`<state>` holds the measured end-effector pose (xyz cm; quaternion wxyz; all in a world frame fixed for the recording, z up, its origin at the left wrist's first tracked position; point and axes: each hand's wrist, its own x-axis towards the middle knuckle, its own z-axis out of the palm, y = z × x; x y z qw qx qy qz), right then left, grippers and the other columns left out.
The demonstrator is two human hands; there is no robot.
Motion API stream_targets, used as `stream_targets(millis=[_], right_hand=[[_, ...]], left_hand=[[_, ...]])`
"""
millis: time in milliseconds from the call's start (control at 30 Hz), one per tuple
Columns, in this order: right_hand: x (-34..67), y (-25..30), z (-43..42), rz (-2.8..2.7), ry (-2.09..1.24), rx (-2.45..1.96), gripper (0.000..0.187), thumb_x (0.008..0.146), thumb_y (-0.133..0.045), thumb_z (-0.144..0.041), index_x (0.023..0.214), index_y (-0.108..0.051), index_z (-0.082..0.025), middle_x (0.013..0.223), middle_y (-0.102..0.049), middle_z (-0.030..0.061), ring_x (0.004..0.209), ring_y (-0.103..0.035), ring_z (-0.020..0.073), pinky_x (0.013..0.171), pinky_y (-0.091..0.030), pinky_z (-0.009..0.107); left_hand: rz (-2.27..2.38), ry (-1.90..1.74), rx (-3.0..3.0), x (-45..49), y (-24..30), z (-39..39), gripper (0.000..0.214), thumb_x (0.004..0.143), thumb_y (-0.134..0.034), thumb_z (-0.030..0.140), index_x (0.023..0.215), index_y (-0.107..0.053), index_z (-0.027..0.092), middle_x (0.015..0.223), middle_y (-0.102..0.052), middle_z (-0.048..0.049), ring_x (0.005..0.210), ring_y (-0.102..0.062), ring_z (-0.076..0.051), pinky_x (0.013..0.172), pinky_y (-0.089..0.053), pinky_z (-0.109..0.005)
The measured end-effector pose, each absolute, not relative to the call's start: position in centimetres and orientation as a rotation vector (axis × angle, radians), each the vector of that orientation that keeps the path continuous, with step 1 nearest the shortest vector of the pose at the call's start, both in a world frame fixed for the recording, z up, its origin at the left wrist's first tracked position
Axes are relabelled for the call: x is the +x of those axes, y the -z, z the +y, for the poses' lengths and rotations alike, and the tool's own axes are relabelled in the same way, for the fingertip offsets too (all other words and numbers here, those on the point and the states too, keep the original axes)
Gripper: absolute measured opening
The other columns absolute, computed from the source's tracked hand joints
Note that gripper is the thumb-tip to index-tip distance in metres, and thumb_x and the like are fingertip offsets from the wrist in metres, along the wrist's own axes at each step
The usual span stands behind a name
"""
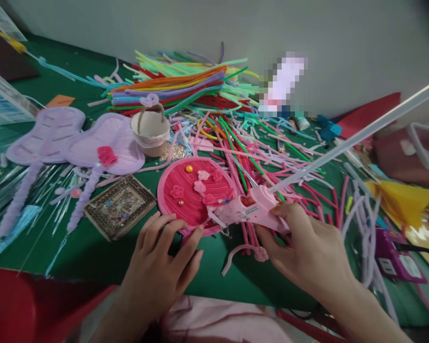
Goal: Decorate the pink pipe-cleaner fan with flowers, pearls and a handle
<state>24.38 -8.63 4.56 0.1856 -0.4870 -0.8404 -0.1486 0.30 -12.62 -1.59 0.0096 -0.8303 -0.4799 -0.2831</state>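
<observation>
A pink hot glue gun [259, 209] with a long clear glue stick [357, 138] rising from its back is in my right hand [307, 252]. Its nozzle points left, over the lower right of a round red disc with a pink rim [171, 178]. Small pink flowers [199, 186] and gold beads [189, 168] sit on the disc's face. My left hand [164, 259] lies with fingers apart, its fingertips touching the disc's lower rim. A small pink flower on a curved stem [260, 253] rests on the table below the gun.
Pipe cleaners [171, 88] in many colours are heaped at the back. Two lilac fans [45, 136], a small basket [150, 131] and a cardboard tray of beads [119, 206] stand left. A purple box [396, 257] with a black cable and a clear plastic container [411, 152] are right.
</observation>
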Motion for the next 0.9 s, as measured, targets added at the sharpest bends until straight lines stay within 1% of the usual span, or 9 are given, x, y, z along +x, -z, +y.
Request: stream_targets(millis=[200,367,567,667,767,833,900], right_hand=[[24.0,-4.7,-8.2,-2.371,0.436,-1.328,0.009,0.087,-0.052,-0.017,0.090,-0.046,-0.023,0.061,-0.057,-0.0048,0.044,-0.052,0.0114,0.044,-0.030,0.023],[24.4,-4.8,-8.2,-2.364,0.430,-1.358,0.010,0.088,-0.054,-0.019,0.091,-0.046,-0.023,0.063,-0.059,-0.0050,0.044,-0.050,0.0107,0.044,-0.030,0.023],[24.4,-4.9,-8.5,-2.361,0.396,-1.387,0.012,0.086,-0.053,-0.017,0.091,-0.045,-0.024,0.062,-0.060,-0.0042,0.046,-0.054,0.0128,0.046,-0.031,0.024],[24.6,-4.8,-8.7,-2.248,0.352,-1.485,0.012,0.087,-0.056,-0.024,0.093,-0.046,-0.024,0.068,-0.065,-0.0022,0.047,-0.057,0.0135,0.045,-0.035,0.025],[24.9,-4.3,-8.9,-2.141,0.264,-1.584,0.019,0.086,-0.060,-0.033,0.095,-0.046,-0.024,0.073,-0.067,-0.0002,0.049,-0.062,0.0145,0.046,-0.040,0.024],[25.0,-3.9,-8.9,-2.103,0.155,-1.673,0.024,0.084,-0.062,-0.038,0.094,-0.046,-0.024,0.073,-0.068,0.0002,0.050,-0.063,0.0155,0.045,-0.042,0.023],[24.9,-3.6,-8.8,-2.052,0.019,-1.751,0.026,0.083,-0.062,-0.040,0.093,-0.044,-0.024,0.067,-0.066,-0.0018,0.047,-0.063,0.0160,0.043,-0.042,0.023]], left_hand=[[-1.491,0.899,-2.592,0.4,1.5,-12.5,0.026,0.089,-0.064,0.023,0.114,-0.068,0.019,0.108,-0.058,-0.0113,0.111,-0.053,-0.032,0.099,-0.045,-0.053],[-1.484,0.901,-2.588,0.4,1.4,-12.5,0.027,0.089,-0.063,0.022,0.115,-0.068,0.019,0.109,-0.058,-0.0115,0.110,-0.053,-0.031,0.100,-0.045,-0.054],[-1.493,0.899,-2.583,0.4,1.6,-12.5,0.027,0.089,-0.063,0.023,0.115,-0.068,0.020,0.109,-0.059,-0.0114,0.112,-0.053,-0.031,0.101,-0.045,-0.053],[-1.516,0.925,-2.595,0.2,1.6,-12.8,0.027,0.090,-0.062,0.024,0.117,-0.068,0.022,0.109,-0.060,-0.0109,0.112,-0.053,-0.030,0.100,-0.046,-0.052],[-1.558,1.021,-2.627,-0.6,0.4,-12.5,0.023,0.092,-0.059,0.022,0.114,-0.068,0.024,0.106,-0.062,-0.0088,0.111,-0.056,-0.027,0.097,-0.048,-0.047],[-1.552,1.069,-2.613,-1.3,-1.1,-11.3,0.019,0.093,-0.059,0.020,0.109,-0.068,0.023,0.102,-0.063,-0.0073,0.106,-0.058,-0.025,0.094,-0.050,-0.042],[-1.524,1.011,-2.503,-1.9,-2.5,-9.2,0.014,0.092,-0.060,0.018,0.103,-0.068,0.022,0.095,-0.064,-0.0059,0.096,-0.059,-0.023,0.088,-0.050,-0.040]])
